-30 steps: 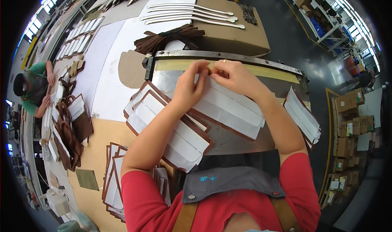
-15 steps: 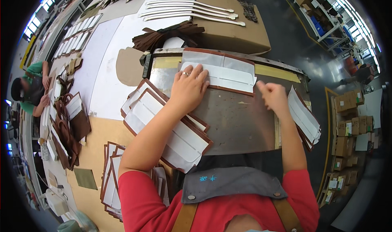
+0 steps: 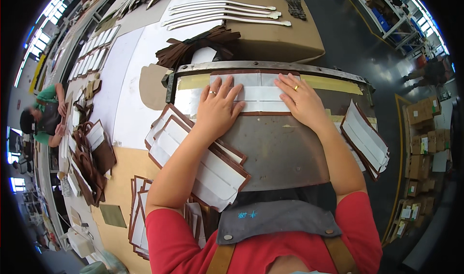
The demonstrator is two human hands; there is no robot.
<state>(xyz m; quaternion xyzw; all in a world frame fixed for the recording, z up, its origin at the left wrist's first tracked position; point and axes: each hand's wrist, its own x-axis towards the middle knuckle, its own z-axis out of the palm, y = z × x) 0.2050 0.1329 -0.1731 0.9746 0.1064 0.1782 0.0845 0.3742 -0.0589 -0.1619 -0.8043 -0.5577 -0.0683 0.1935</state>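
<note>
A flat white panel with brown leather edging (image 3: 259,94) lies across the far part of a grey metal plate (image 3: 275,153). Its far edge meets the long metal bar (image 3: 270,67) at the back of the plate. On the panel's left end rests my left hand (image 3: 220,102), open, fingers spread and pressing flat. My right hand (image 3: 300,99) lies open on the right end, fingers pointing away from me. Both palms hide the panel's ends. Beside my left forearm is a pile of similar brown-edged panels (image 3: 212,170); more brown-edged panels (image 3: 366,136) lie right of the plate.
Behind the bar, a cardboard box (image 3: 275,37) carries pale straps (image 3: 222,13), with a bundle of brown leather strips (image 3: 193,47) to its left. Another panel stack (image 3: 138,216) sits lower left. A co-worker (image 3: 46,112) works at the far-left bench. Cartons (image 3: 420,143) stand at right.
My right hand has come from beside the panel onto its right end. The panel now lies straight along the bar instead of slanted. My left hand has shifted slightly down with fingers spread wider.
</note>
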